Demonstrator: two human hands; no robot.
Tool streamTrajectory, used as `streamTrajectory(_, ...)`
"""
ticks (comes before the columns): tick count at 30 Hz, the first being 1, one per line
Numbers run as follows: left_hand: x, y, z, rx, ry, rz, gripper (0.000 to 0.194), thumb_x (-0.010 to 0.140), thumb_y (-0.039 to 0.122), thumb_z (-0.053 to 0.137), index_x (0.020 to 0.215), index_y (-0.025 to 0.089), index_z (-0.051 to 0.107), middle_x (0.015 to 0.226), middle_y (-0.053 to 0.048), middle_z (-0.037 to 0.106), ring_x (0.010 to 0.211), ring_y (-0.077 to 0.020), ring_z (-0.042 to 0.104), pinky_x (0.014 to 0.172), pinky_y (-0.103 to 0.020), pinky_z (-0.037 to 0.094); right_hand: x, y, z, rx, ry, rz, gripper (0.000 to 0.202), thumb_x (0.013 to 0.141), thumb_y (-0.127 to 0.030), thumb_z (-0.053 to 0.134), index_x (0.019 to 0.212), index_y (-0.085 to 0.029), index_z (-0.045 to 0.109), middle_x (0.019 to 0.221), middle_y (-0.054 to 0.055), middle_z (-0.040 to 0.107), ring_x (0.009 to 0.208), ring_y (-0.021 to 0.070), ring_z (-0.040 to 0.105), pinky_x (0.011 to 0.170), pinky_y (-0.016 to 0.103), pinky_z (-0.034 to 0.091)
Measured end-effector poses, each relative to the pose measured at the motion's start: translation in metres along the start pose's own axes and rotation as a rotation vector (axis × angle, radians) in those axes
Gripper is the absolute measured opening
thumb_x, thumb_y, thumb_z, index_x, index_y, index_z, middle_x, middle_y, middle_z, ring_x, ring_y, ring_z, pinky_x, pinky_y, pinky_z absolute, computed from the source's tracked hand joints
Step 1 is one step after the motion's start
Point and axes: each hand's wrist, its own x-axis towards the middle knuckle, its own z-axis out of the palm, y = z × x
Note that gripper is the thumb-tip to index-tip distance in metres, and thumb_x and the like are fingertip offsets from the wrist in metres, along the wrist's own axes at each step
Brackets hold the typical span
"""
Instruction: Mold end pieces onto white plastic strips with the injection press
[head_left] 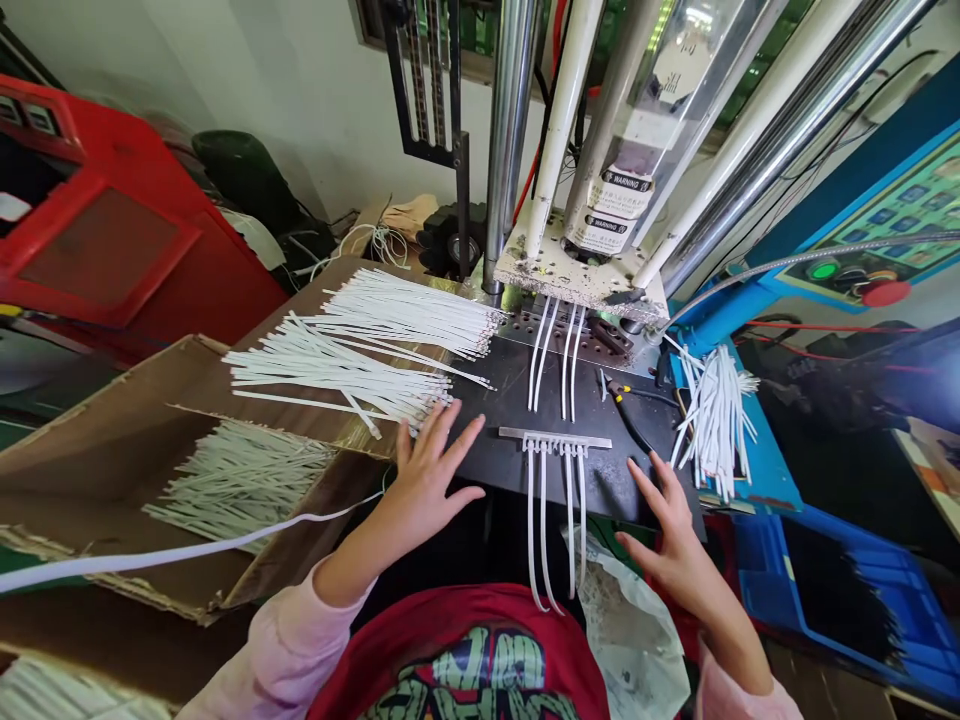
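Red shirt fabric (480, 610) is filling the nearest edge; white cables (544, 520) are hanging toward it from a slim grey metal bar (598, 440) on the black tabletop (487, 450). Both hands are spreading open, gripping nothing — left hand (416, 500) beside heaped white cables (337, 375), right hand (679, 550) near black-handled pliers (634, 425).

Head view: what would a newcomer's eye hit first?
Probably the white machine plate with chrome columns and WARNING labels above it, top centre, with the big red cabinet at far left competing. Next, the fanned white strips left of centre, with the left hand spread at their near edge. Between it and the open right hand, a narrow metal bar has four white strands hanging toward the wearer.
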Motion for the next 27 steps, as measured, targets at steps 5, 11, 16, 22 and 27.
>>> streamTrajectory(5,0.040,0.028,0.011,-0.165,-0.006,0.029,0.044,0.096,0.029,0.059,0.139,0.020,0.055,0.130,-0.014,0.060,0.117,-0.0288,0.055,0.105,-0.051,0.039,0.032,-0.034,-0.014,0.312,0.027,-0.081,0.046,0.096,-0.038,0.056,0.141,-0.028,0.051,0.163,0.010,0.027,0.151,0.0287,0.026,0.120,0.049,0.031)
streamTrajectory(11,0.064,0.044,0.020,-0.324,-0.044,0.092,0.015,0.099,0.023,0.052,0.104,0.018,0.065,0.102,-0.007,0.066,0.096,-0.0239,0.058,0.086,-0.040,0.044,0.081,-0.100,0.015,0.047,0.221,-0.197,0.026,0.089,-0.044,0.067,0.093,-0.020,0.061,0.148,0.017,0.049,0.147,0.0361,0.030,0.115,0.059,0.031)
streamTrajectory(16,0.047,0.041,0.004,-0.652,0.133,0.196,0.019,0.103,0.023,0.042,0.109,0.018,0.059,0.103,-0.007,0.066,0.099,-0.0196,0.061,0.091,-0.033,0.047,0.090,-0.131,0.011,0.124,0.203,-0.329,0.011,0.095,-0.023,0.054,0.093,-0.020,0.064,0.124,0.010,0.070,0.132,0.0278,0.053,0.119,0.054,0.026)
streamTrajectory(22,0.040,0.031,-0.005,-1.019,0.090,-0.017,0.014,0.099,0.028,0.051,0.101,0.018,0.061,0.086,-0.002,0.064,0.078,-0.0145,0.064,0.076,-0.027,0.050,0.097,-0.090,0.001,1.054,0.382,0.175,0.023,0.092,-0.029,0.049,0.072,-0.021,0.058,0.085,0.006,0.072,0.084,0.0193,0.068,0.086,0.038,0.054)
streamTrajectory(27,0.032,0.019,0.000,-1.339,0.042,-0.196,0.021,0.095,0.037,0.057,0.100,0.017,0.061,0.082,0.000,0.062,0.072,-0.0130,0.064,0.072,-0.026,0.053,0.069,-0.020,-0.028,1.367,0.570,0.339,0.036,0.081,-0.034,0.057,0.059,-0.023,0.031,0.054,-0.008,0.041,0.053,0.0106,0.051,0.077,0.033,0.056)
